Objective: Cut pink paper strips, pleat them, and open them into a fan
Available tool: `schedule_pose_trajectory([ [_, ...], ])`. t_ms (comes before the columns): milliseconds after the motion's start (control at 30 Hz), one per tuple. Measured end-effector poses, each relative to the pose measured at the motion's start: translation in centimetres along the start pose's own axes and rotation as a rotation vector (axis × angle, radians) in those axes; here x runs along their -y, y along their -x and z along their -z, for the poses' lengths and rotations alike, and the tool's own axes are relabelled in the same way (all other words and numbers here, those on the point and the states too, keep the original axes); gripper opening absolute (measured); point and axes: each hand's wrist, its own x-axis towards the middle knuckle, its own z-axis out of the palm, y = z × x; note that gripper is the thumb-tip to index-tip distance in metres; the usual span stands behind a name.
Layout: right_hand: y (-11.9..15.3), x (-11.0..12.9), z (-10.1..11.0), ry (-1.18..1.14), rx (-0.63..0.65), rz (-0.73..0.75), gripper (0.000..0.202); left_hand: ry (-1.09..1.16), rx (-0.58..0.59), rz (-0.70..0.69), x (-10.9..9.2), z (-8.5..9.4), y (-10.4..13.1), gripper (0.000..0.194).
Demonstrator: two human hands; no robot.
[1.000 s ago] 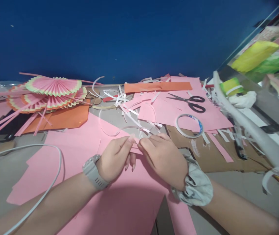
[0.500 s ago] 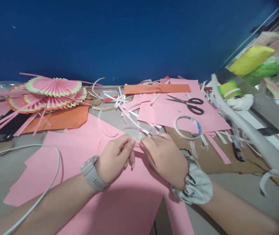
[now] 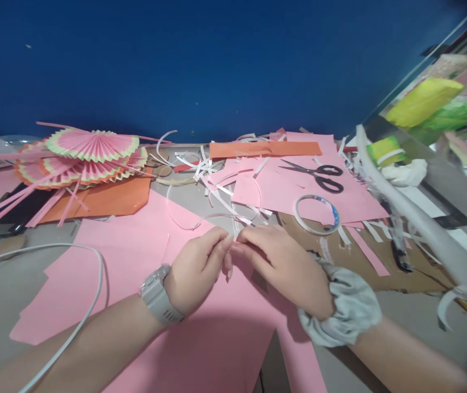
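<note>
My left hand [image 3: 198,267], with a grey watch on its wrist, is closed in a pinch over the large pink paper [image 3: 201,344]. My right hand [image 3: 282,265], a pale green scrunchie [image 3: 342,305] at its wrist, is pinched too, its fingertips meeting those of my left hand. Whatever lies between the fingertips is too small and hidden to name. Thin white strips [image 3: 227,202] curl just beyond the hands. Black scissors [image 3: 319,173] lie on a pink sheet [image 3: 274,185], and a roll of tape [image 3: 299,218] is to the right of my right hand.
Pleated pink paper fans [image 3: 94,146] are stacked at the back left on orange paper [image 3: 123,199]. A white cable [image 3: 100,273] loops over my left forearm. At the right are brown cardboard [image 3: 364,262], a cutter [image 3: 400,256] and a thick white tube [image 3: 417,213].
My right hand has rolled and shifted slightly right, showing more of its thumb and index finger. The fingertips of both hands are now closer together. The view has shifted slightly.
</note>
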Motion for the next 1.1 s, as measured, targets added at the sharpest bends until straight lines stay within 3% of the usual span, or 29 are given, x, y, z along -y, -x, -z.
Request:
schedule_pose_trajectory([
  [167,-0.1,-0.2,1.3,-0.152,0.095,-0.118,0.032,-0.018,0.006,-0.016,0.0,-0.1,0.0,0.033],
  [367,0.0,0.1,0.8,-0.147,0.050,-0.069,0.030,0.065,0.031,0.050,0.1,-0.2,0.0,0.028],
  [533,0.0,0.2,1.1,-0.096,0.052,-0.052,0.021,0.022,0.050,0.025,0.2,-0.1,0.0,0.026],
  [800,0.2,-0.4,2.4,-0.145,0.181,-0.107,0.030,0.069,-0.032,-0.054,-0.1,-0.3,0.3,0.023],
  [1100,0.2,-0.3,3.1,-0.361,0.210,-0.158,0.024,0.243,-0.065,0.011,0.1,-0.5,0.2,0.022],
])
